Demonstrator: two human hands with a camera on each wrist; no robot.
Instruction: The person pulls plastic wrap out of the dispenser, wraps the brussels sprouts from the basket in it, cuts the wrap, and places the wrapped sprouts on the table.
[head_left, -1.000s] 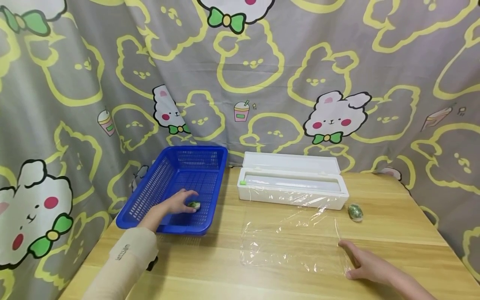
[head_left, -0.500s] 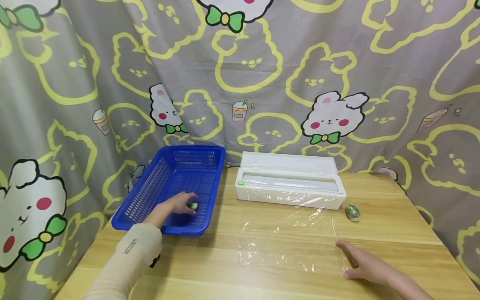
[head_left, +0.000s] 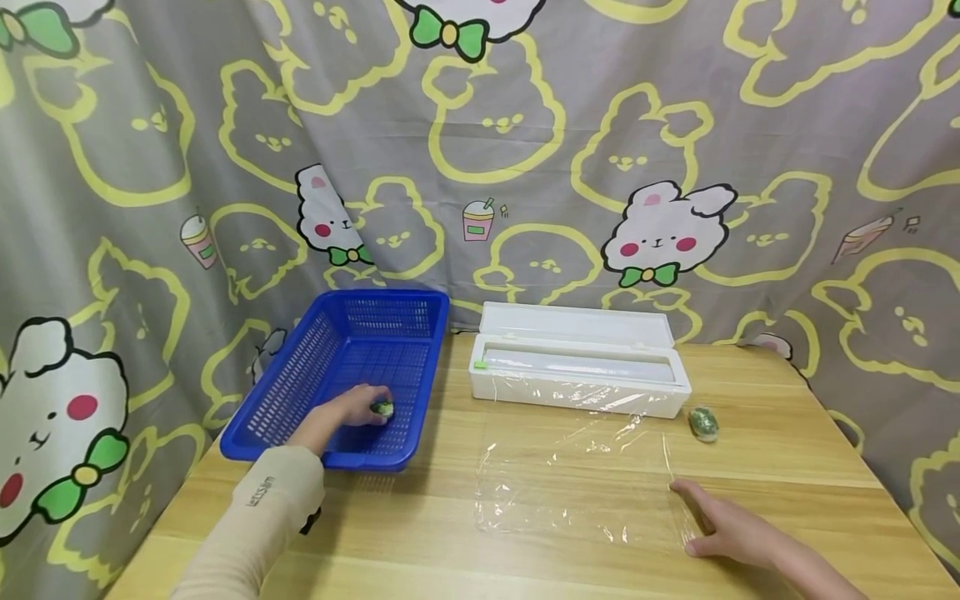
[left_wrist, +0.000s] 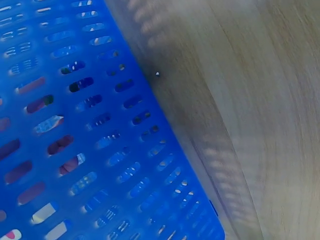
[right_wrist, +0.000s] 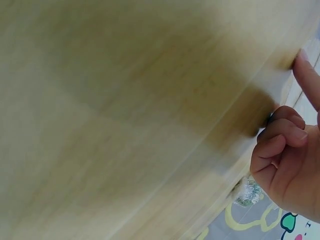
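Observation:
Inside the blue basket, my left hand pinches a small green-and-white vegetable piece between thumb and fingers. Through the slots of the basket wall, bits of the fingers show in the left wrist view. A sheet of clear plastic wrap lies drawn out over the wooden table. My right hand rests at the wrap's right edge, with index fingertip and thumb tip spread apart along it. In the right wrist view the index finger reaches out straight and the other visible fingers are bent.
Behind the sheet stands a white wrap dispenser, its lid raised and a roll inside. A green lump in clear film lies right of it. A patterned curtain hangs behind the table.
My left thumb and fingers have closed on the vegetable piece, and it has tilted slightly. My right hand keeps its place at the wrap's edge. The head view has shifted a little.

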